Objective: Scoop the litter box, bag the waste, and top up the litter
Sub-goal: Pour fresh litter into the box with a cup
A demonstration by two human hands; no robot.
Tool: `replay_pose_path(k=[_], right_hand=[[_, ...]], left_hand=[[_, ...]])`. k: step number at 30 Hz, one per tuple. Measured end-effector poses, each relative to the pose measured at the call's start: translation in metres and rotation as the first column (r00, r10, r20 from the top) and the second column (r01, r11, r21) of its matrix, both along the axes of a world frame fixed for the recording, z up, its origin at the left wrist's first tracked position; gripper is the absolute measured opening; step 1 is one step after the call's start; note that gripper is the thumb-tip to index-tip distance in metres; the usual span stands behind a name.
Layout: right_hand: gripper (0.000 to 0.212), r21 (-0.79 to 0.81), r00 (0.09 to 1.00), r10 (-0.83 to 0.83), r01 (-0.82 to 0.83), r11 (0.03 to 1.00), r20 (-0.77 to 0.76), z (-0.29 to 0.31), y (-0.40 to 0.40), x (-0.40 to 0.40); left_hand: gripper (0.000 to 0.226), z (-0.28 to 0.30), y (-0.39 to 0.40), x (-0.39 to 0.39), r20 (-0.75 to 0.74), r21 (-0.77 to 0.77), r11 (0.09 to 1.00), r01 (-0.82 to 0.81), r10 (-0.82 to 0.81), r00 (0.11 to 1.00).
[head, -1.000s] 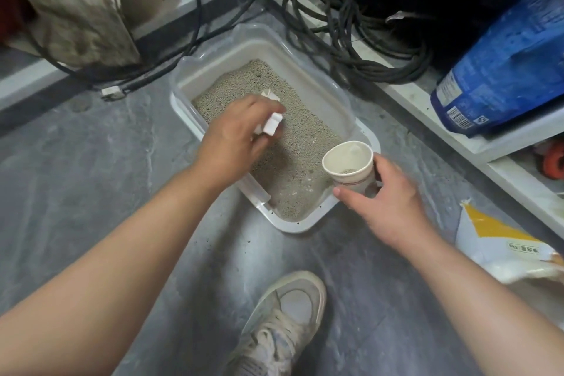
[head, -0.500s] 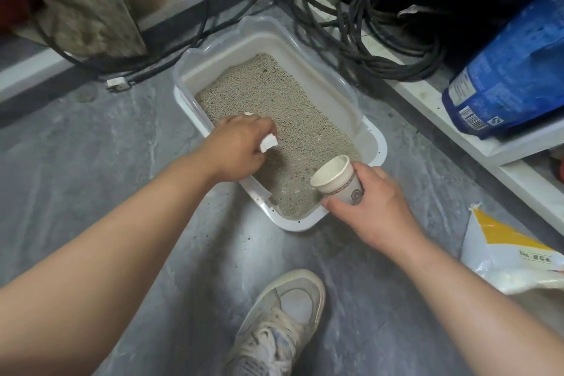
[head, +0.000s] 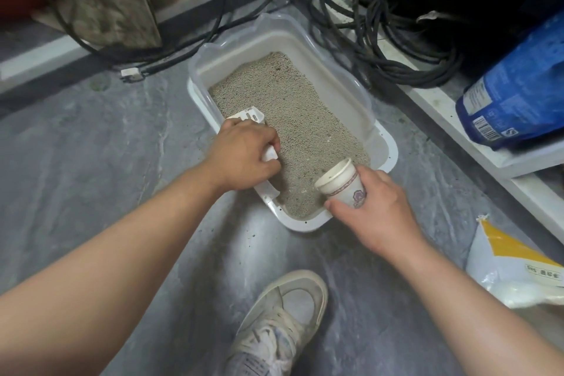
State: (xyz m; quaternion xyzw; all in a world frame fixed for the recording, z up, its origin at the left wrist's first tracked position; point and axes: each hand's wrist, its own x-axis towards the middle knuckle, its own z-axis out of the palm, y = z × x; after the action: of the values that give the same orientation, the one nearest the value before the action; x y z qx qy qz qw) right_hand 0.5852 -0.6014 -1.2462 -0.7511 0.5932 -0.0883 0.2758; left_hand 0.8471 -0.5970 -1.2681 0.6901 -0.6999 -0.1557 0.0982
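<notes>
Both hands closed: left (head: 244, 152) grips scoop (head: 248, 115), right (head: 377, 204) cup (head: 340, 181).

The litter box (head: 383, 143) lies on the floor (head: 122, 162), cables (head: 381, 49) behind it, shoe (head: 283, 323) before it.

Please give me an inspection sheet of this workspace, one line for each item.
Surface: grey stone-look floor, some scattered grains.
Job's things: litter box holds litter; white scoop in it at the left wall; paper cup tilted over the near corner.
Clutter: blue bag, white-and-yellow bag, shoe.
Grips: left hand holds scoop; right hand holds cup.
Cables: black coils behind the box.
Surroundings: white shelf ledge.
</notes>
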Motion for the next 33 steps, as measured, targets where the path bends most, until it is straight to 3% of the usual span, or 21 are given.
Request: replay_pose_path(k=[19, 33], right_hand=[[0.045, -0.012, 0.997, -0.049, 0.048, 0.999, -0.058, -0.006, 0.000, -0.005], [0.047, -0.069, 0.990, -0.114, 0.108, 0.992, -0.082, -0.014, 0.007, -0.010]], left_hand=[[0.031, -0.003, 0.002, -0.001, -0.019, -0.028, 0.999, -0.028, 0.028, 0.999], [0.031, -0.003, 0.003, -0.001, -0.020, -0.034, 0.998, -0.043, 0.042, 0.999]])
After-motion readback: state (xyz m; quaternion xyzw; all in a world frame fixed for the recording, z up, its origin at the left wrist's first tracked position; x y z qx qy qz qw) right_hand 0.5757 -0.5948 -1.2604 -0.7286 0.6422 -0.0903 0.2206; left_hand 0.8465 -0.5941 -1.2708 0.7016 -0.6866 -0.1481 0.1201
